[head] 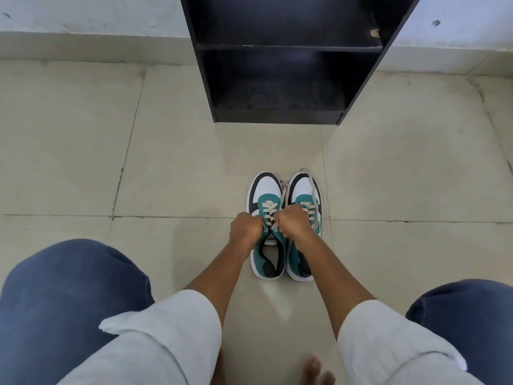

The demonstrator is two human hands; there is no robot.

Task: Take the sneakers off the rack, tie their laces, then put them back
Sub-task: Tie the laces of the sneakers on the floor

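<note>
**Two sneakers on floor, laces in hand**

Both sneakers (284, 226) stand side by side on the tiled floor (83, 151), before the black rack (280, 115). Left hand (245, 230) and right hand (295, 222) are fisted over the left shoe's laces (270, 215), apparently pinching them; fingertips hidden.

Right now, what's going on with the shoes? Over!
Both hands, left and right, closed on left sneaker's laces. Right sneaker beside it, both on floor. Rack ahead, shelves bare. Nothing in the way.
</note>
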